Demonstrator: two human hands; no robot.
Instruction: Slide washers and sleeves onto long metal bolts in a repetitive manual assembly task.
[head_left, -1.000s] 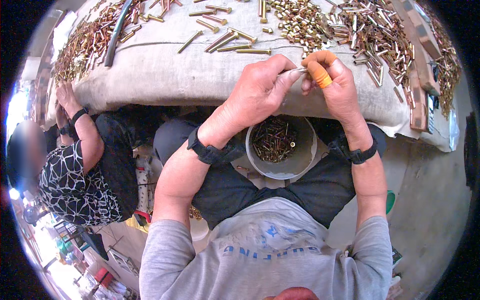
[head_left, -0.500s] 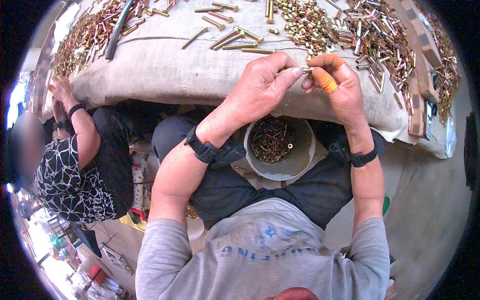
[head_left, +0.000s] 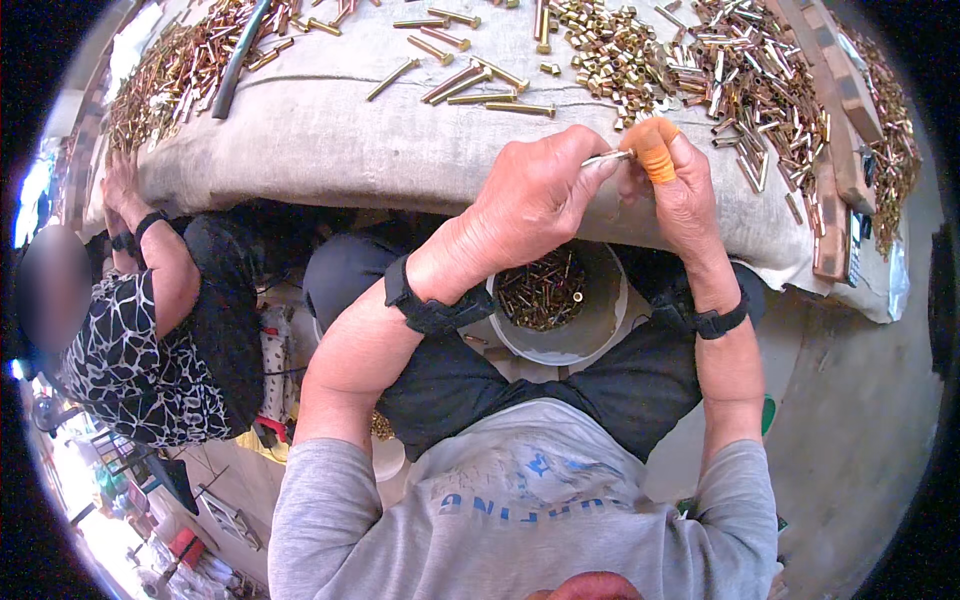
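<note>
The left hand (head_left: pixel 535 200) pinches a thin silvery metal pin (head_left: pixel 607 157) between thumb and forefinger, its grip closed tight on one end. The right hand (head_left: pixel 680 190), an orange finger cot (head_left: pixel 655 155) on one fingertip, closes on the pin's other end, so the pin bridges both hands just above the near edge of the counter (head_left: pixel 330 150). The pin looks stiff, light and smooth, likely slippery; it is best held near its ends, as here. Below the hands a white bucket (head_left: pixel 600 325) of small brass parts sits between the knees. Loose brass pins (head_left: pixel 470 85) lie mid-counter, heaps of brass pieces (head_left: pixel 740 80) toward the far right corner. Open cloth lies leftward along the near edge, where another person's hand (head_left: pixel 122 190) rests.
</note>
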